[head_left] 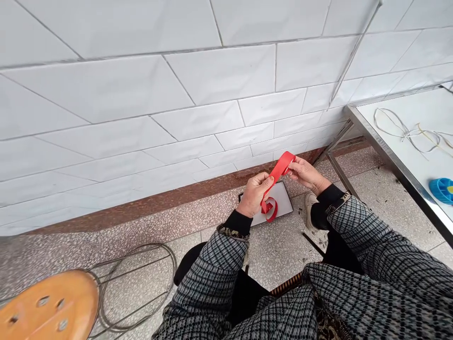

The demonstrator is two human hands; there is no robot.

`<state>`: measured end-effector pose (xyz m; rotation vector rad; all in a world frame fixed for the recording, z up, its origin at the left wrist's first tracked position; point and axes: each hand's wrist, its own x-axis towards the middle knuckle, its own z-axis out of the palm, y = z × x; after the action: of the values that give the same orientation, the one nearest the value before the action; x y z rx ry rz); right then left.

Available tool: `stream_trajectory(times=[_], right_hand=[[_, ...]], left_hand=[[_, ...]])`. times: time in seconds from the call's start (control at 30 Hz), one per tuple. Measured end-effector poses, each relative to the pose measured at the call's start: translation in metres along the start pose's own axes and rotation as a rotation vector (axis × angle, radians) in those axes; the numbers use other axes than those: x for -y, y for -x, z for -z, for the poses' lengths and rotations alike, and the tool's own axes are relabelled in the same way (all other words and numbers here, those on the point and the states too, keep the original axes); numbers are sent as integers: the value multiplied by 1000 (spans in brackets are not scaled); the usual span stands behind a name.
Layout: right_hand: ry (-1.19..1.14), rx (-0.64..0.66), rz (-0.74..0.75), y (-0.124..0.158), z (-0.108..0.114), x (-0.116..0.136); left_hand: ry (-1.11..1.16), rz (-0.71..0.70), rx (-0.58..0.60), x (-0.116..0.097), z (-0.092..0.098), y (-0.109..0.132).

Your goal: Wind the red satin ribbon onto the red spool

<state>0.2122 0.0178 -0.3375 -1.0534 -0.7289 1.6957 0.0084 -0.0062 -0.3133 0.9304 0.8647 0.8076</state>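
Note:
A red ribbon (pixel 278 173) is stretched between my two hands in the head view. My left hand (pixel 255 192) pinches it between thumb and fingers, and a loose curl of it hangs below that hand. At the upper right end, my right hand (pixel 305 174) is closed on the rolled part of the ribbon. Below the hands, a shallow white tray or box with a dark edge (pixel 286 200) lies on the speckled floor, partly hidden by the left hand and the hanging ribbon.
An orange stool seat (pixel 53 307) and its wire frame (pixel 136 283) stand at the lower left. At right, a metal-edged table (pixel 392 160) holds white cords (pixel 406 132) and a blue round object (pixel 440 189). A white tiled wall (pixel 212 80) rises ahead.

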Motion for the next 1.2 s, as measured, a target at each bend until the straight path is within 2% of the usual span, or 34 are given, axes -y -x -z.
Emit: stream_trajectory(times=[0.13, 0.33, 0.6, 0.8, 0.93, 1.1, 1.2], right_hand=[[-43, 31, -57, 2, 2, 0], [-182, 121, -87, 6, -10, -4], [-446, 47, -231, 2, -16, -12], [-527, 87, -283, 0, -11, -17], [-569, 103, -323, -1, -10, -20], [-618, 117, -375, 1, -10, -22], [-634, 120, -403, 2, -12, -25]], left_hand=[[-14, -13, 4, 2, -1, -1], [-9, -84, -56, 11, -9, -3], [15, -78, -104, 17, -22, -11], [-81, -176, -241, 25, -20, -23], [-94, -201, -185, 23, -19, -26], [-74, -137, -89, 19, -14, -24], [-53, -124, -96, 20, -11, -23]])
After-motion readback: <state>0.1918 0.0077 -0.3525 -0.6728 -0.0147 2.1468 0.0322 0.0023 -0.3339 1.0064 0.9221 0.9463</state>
